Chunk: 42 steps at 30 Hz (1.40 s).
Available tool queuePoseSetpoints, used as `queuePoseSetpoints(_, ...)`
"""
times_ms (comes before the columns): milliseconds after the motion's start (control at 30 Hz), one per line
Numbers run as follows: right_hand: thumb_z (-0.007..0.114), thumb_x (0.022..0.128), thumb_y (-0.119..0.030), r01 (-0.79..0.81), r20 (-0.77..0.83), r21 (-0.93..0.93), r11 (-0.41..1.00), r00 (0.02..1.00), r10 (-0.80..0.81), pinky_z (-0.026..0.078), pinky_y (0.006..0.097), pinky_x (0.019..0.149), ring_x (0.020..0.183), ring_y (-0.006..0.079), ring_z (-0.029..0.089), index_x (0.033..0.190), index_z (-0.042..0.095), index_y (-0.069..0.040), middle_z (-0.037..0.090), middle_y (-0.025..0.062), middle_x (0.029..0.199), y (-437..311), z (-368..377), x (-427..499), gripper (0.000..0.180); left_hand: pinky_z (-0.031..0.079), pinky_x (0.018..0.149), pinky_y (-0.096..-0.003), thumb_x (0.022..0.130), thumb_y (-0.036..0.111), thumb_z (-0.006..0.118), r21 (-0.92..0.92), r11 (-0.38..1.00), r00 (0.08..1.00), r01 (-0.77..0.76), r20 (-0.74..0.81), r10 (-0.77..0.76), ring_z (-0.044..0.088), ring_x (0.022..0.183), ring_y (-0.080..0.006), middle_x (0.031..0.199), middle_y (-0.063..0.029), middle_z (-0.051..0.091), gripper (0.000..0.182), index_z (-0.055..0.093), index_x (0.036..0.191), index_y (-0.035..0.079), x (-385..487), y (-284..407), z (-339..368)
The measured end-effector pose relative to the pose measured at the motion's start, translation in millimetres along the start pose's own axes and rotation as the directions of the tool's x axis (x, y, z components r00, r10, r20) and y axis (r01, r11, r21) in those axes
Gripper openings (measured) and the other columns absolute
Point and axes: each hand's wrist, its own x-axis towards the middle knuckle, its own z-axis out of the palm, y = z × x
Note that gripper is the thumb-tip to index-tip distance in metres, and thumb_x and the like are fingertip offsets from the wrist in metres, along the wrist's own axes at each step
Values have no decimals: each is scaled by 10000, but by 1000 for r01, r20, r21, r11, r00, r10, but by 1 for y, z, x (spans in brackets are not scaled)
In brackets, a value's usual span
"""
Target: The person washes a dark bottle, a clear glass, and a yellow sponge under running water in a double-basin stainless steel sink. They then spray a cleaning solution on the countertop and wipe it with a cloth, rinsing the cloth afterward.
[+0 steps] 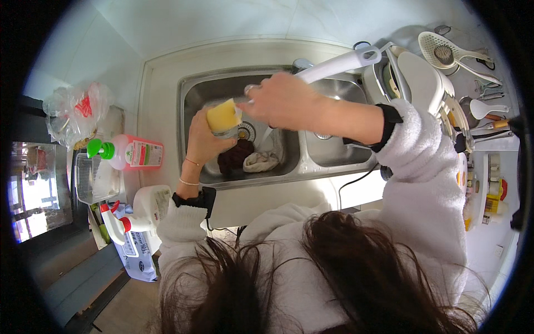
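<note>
My left hand [204,135] is closed around a yellow sponge head [224,116] over the left basin; a clear, shiny edge shows just below the sponge. My right hand [283,100] grips the long white handle [342,64] of what looks like the same sponge brush, its looped end pointing up to the right. Some right fingers are hidden or blurred. Below the hands, in the steel sink [294,160], lie a dark brown cloth [237,156] and a whitish cloth [262,161] near the drain [246,131]. A pale streak under my right hand is unclear.
Left of the sink are a pump bottle of pink liquid [144,152], a white spray bottle [152,206], a clear plastic bin [98,177] and a plastic bag [77,108]. Stacked pans and boards [421,77], a white skimmer [438,48] and other utensils stand at right. A black cable [354,180] crosses the front counter.
</note>
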Motion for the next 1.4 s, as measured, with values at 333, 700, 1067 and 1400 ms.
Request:
queuePoseSetpoints(333,588,819,-124,-281,170,807,519,953,251,444,298,508,630,189,607,1121,623,-91,626,92,746,-5,64,25,307,288,1004,-474,586,98,686,540,801,903,-258,-160,399,440,1135,-321,1188,-127,505,672,482,1225,66,3,15,13)
queuePoseSetpoints(700,532,872,-98,82,-18,986,-144,917,398,334,252,425,503,95,420,1262,542,-124,493,8,650,-24,66,15,391,399,962,-494,826,277,634,-887,414,857,-202,-365,-363,458,1181,-271,1257,-73,486,510,462,1286,142,34,35,-34)
queuePoseSetpoints(1067,505,916,-125,-58,161,970,-234,879,450,329,192,388,452,59,414,1342,441,-182,444,15,617,-37,61,16,434,464,903,-435,903,361,534,-968,-126,872,-215,-132,-472,555,1052,-272,1164,-77,548,380,519,1191,114,49,29,-11)
queuePoseSetpoints(1400,520,825,-69,-94,-258,682,725,897,359,438,331,443,532,215,563,1333,442,-226,564,83,699,-27,79,7,537,519,831,-378,843,193,655,-977,135,858,-165,-210,-469,585,988,-258,1135,-108,563,414,493,1205,73,50,28,-3)
